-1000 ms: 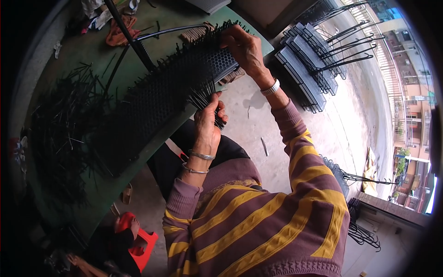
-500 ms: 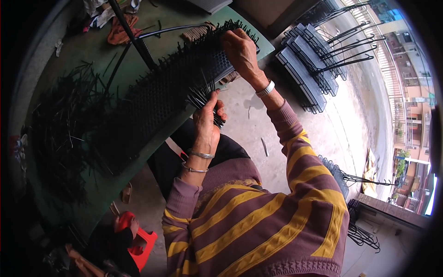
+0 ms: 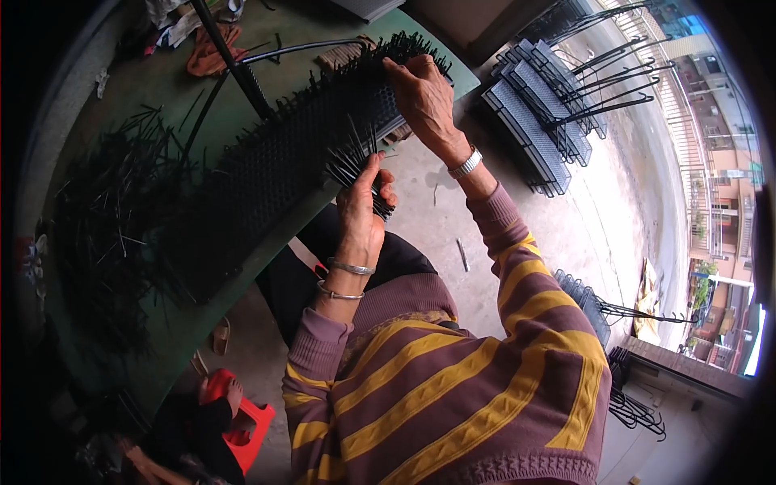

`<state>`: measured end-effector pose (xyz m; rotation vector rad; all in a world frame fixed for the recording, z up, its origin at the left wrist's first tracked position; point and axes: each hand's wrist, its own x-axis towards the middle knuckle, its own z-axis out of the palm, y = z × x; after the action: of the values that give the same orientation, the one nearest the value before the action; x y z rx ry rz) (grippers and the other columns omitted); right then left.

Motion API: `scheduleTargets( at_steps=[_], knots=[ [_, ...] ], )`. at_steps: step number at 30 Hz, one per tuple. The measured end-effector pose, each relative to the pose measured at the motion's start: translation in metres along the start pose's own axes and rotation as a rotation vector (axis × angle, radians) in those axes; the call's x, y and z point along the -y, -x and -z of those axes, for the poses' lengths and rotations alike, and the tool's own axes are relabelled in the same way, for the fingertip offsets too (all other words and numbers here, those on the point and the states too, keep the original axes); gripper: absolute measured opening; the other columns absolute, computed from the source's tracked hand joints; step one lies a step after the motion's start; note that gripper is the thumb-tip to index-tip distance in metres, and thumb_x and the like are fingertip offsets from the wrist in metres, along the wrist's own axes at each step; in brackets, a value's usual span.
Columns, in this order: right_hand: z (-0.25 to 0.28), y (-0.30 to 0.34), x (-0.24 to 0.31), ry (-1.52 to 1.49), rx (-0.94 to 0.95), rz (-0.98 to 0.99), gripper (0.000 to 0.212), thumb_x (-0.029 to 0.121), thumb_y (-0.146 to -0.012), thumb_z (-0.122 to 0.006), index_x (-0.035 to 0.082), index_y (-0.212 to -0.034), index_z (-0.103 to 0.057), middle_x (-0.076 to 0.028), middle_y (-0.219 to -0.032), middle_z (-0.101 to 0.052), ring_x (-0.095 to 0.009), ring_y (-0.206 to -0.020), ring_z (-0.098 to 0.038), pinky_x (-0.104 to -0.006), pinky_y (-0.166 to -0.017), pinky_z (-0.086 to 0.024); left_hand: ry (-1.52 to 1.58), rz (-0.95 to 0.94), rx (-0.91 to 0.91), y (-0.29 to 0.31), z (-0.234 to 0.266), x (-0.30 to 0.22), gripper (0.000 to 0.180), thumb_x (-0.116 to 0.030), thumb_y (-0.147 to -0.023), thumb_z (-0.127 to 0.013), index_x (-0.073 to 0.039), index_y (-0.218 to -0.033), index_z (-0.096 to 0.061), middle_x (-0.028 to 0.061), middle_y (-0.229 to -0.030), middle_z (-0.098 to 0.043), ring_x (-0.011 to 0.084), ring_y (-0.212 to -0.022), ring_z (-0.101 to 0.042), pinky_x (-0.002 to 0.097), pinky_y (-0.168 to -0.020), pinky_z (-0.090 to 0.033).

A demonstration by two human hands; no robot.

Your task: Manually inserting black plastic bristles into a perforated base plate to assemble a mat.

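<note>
- The left hand (image 3: 360,214) is gripping a fanned bundle of thin black pins (image 3: 353,162), fingers closed round their lower ends, so the next one is likely within easy reach.
- The right hand (image 3: 422,95) is pressing on the far end of the black perforated panel (image 3: 267,174), fingertips pinching at its edge; whether a pin is between them, I cannot tell.
- The panel is lying slantwise on the green tabletop (image 3: 170,89), loose pins (image 3: 105,210) heaped just beside it.
- Concrete floor (image 3: 453,234) below; finished racks (image 3: 537,113) are stacking up on the right, and a red stool (image 3: 242,420) is sitting near.
</note>
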<state>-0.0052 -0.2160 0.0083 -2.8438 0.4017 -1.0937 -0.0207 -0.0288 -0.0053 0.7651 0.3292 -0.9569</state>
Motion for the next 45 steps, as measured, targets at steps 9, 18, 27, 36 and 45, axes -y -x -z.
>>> scheduleTargets(
  at_steps=[9, 18, 27, 36, 45],
  knots=[
    [0.045, 0.014, 0.023, -0.836, 0.619, -0.467, 0.023, 0.021, -0.091, -0.064, 0.005, -0.108, -0.067, -0.009, -0.085, -0.065, -0.016, -0.068, -0.063, -0.0303, -0.060, -0.051, -0.024, -0.004, -0.021, 0.000, 0.000, 0.003, 0.020, -0.021, -0.085, -0.073, -0.004, -0.095, -0.066, 0.0031, -0.072, -0.059, 0.0090, -0.054, -0.045, 0.0245, -0.049, -0.038],
    [0.059, 0.015, 0.008, -1.172, 0.806, -0.485, 0.017, 0.016, -0.090, -0.063, -0.001, -0.094, -0.059, -0.005, -0.081, -0.065, -0.012, -0.071, -0.064, -0.0251, -0.062, -0.053, -0.207, -0.056, -0.060, 0.000, -0.003, 0.006, 0.020, -0.022, -0.083, -0.074, -0.006, -0.094, -0.067, 0.0068, -0.079, -0.068, 0.0108, -0.060, -0.055, 0.0232, -0.047, -0.039],
    [0.075, 0.004, -0.005, -1.000, 0.385, -0.477, 0.011, 0.005, -0.093, -0.057, -0.003, -0.100, -0.058, -0.007, -0.084, -0.068, -0.015, -0.077, -0.068, -0.0252, -0.069, -0.053, -0.151, -0.006, -0.036, -0.015, 0.007, -0.003, 0.034, -0.030, -0.087, -0.070, -0.008, -0.112, -0.063, 0.0064, -0.102, -0.070, 0.0190, -0.091, -0.067, 0.0299, -0.062, -0.049],
    [0.025, -0.011, -0.023, -0.711, -0.038, -0.277, 0.007, 0.003, -0.094, -0.054, 0.000, -0.097, -0.059, -0.007, -0.077, -0.066, -0.013, -0.070, -0.067, -0.0248, -0.062, -0.051, -0.057, 0.092, -0.032, -0.021, 0.007, 0.004, 0.028, -0.027, -0.090, -0.065, -0.009, -0.111, -0.061, 0.0088, -0.099, -0.067, 0.0192, -0.089, -0.064, 0.0386, -0.078, -0.052],
    [0.026, -0.019, -0.029, -0.611, 0.061, -0.197, 0.006, 0.005, -0.094, -0.054, 0.000, -0.095, -0.057, -0.009, -0.076, -0.067, -0.016, -0.071, -0.069, -0.0261, -0.062, -0.052, -0.002, 0.059, -0.050, -0.012, 0.001, 0.002, 0.026, -0.023, -0.091, -0.062, -0.009, -0.112, -0.058, 0.0102, -0.096, -0.066, 0.0204, -0.088, -0.064, 0.0432, -0.080, -0.055]
  ],
)
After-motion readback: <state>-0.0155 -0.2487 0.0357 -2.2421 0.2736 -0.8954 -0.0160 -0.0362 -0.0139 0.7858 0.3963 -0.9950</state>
